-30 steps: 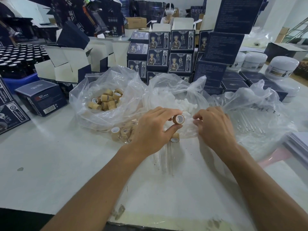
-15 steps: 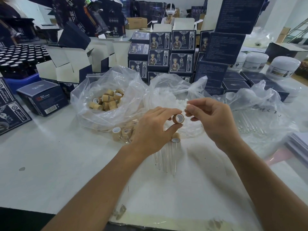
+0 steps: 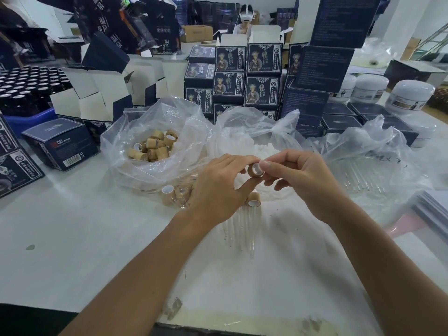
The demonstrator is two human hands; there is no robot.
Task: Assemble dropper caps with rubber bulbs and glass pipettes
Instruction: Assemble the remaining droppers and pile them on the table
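**Dropper cap: bulb going in**

Dropper cap (image 3: 255,170) is up in front of me above the bench (image 3: 84,238), pinched by the left hand (image 3: 218,187) between thumb below and fingertips above, open end toward the right hand (image 3: 300,180). Right hand's thumb and fingers are closed at the cap's mouth on something small and white. I read it as a rubber bulb, but it's mostly hidden.

Step, as I judge it: seating the bulb into the cap. Next move needs a straight push through the cap bore, then a glass pipette from the loose ones (image 3: 242,229) lying on the bench just under my hands.

Versus 1.0 s ago: right hand was down in the bag of white bulbs (image 3: 254,141); now it has come up to the cap. Left hand barely moved. Spare cap (image 3: 253,199) sits where it was.
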